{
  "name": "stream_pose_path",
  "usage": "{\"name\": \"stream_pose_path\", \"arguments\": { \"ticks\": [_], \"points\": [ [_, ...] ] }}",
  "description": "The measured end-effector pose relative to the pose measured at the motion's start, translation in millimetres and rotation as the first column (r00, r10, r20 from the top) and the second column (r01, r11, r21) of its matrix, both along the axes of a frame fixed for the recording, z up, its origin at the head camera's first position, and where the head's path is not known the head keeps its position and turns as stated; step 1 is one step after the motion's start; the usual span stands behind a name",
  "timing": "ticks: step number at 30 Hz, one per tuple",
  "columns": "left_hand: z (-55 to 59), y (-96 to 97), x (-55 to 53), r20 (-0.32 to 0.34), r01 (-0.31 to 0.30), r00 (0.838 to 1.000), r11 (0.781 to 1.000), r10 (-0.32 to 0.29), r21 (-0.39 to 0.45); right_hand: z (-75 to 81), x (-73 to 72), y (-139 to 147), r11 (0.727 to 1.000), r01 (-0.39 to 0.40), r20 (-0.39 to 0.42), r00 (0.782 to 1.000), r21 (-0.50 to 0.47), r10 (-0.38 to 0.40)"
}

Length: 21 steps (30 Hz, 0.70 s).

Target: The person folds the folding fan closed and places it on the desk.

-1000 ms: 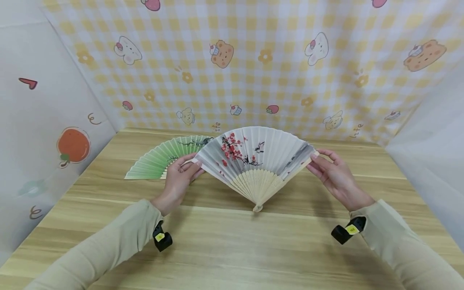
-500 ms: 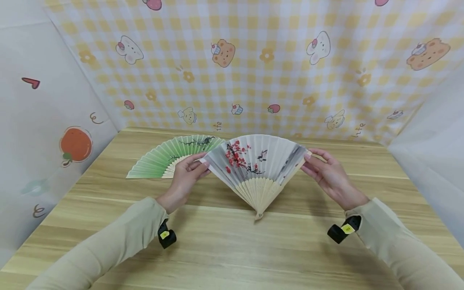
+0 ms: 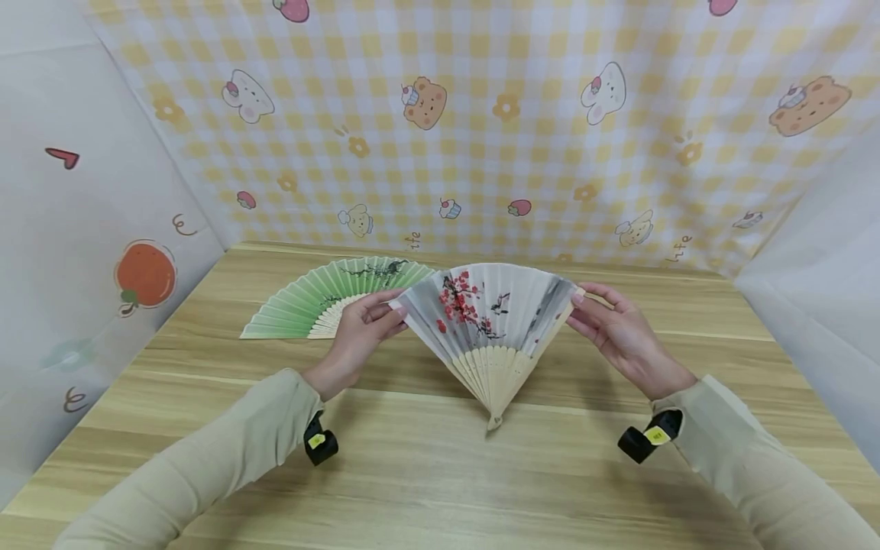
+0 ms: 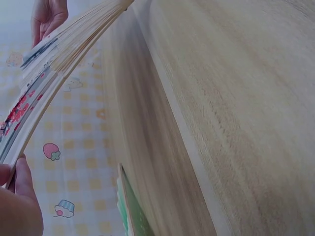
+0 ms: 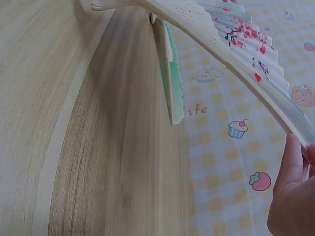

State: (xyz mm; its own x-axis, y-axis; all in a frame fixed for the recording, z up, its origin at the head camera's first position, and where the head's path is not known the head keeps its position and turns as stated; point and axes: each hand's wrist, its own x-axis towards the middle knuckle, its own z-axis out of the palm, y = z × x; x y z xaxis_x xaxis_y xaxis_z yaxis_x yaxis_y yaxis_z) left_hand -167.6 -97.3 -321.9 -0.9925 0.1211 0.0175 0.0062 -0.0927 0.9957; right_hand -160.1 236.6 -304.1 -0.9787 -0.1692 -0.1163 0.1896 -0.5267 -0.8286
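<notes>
A white-and-grey folding fan (image 3: pixel 522 305), painted with red blossoms and a bird, is spread part way with its pivot end toward me. My left hand (image 3: pixel 357 336) pinches its left outer rib near the top corner between thumb and fingers. At the opposite corner, my right hand (image 3: pixel 619 332) pinches the right outer rib. In the left wrist view the fan's ribs (image 4: pixel 83 39) stand above the tabletop, and the right wrist view also shows the fan (image 5: pixel 246 34) raised. A green folding fan (image 3: pixel 289 309) lies spread open behind my left hand, its right part hidden.
The wooden table (image 3: pixel 440 489) runs back to a yellow checked cloth (image 3: pixel 467 168) with cartoon prints. A white sheet (image 3: pixel 69 229) bounds the left side, and another pale sheet (image 3: pixel 825 252) the right. A black wrist camera (image 3: pixel 321 443) sits on my left wrist.
Both hands have moved closer together, so the white fan has narrowed. Its top edge and pivot have come lower in the head view, toward me. The green fan stays put.
</notes>
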Motion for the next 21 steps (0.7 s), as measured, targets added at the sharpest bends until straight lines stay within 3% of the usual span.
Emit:
{"name": "stream_pose_path", "arguments": {
  "ticks": [6, 21],
  "points": [
    [0.1, 1.3, 0.3, -0.008, 0.039, 0.999, 0.999, -0.039, -0.003, -1.4, -0.2, -5, 1.000, -0.016, 0.003, 1.000, 0.003, 0.016],
    [4.3, 12.4, -3.0, -0.015, 0.061, 0.998, 0.998, -0.061, 0.008, -0.4, 0.1, -12, 0.998, -0.047, -0.017, 0.999, 0.033, 0.047]
  ]
}}
